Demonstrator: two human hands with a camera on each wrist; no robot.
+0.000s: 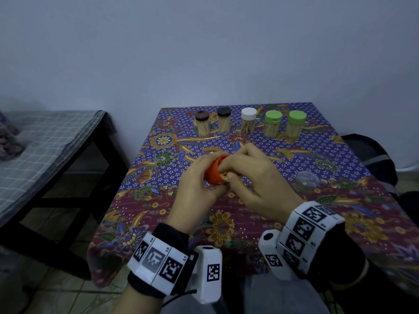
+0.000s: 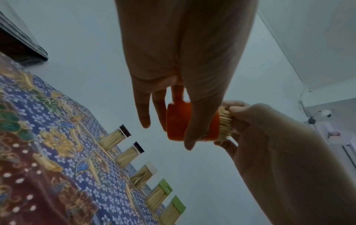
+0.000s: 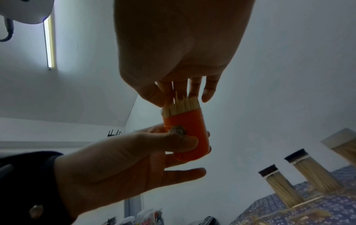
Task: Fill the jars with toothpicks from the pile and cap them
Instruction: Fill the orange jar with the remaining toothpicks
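Above the middle of the table, my left hand (image 1: 204,177) grips an orange jar (image 1: 214,172), thumb on its side, fingers behind. A dense bundle of toothpicks (image 3: 181,105) sticks out of the jar's open end (image 2: 224,123). My right hand (image 1: 238,164) curls its thumb and fingertips round the protruding toothpick tips. Both hands hold the jar in the air, tilted toward the right hand. Five capped jars full of toothpicks stand in a row at the far edge: two brown (image 1: 202,123), one white (image 1: 248,120), two green (image 1: 273,123).
A clear plastic dome-shaped piece (image 1: 308,177) lies on the patterned tablecloth (image 1: 158,214) to the right of my hands. A few loose toothpicks (image 1: 204,138) lie near the row. A dark bench (image 1: 45,141) stands left of the table, a dark bag (image 1: 367,152) to the right.
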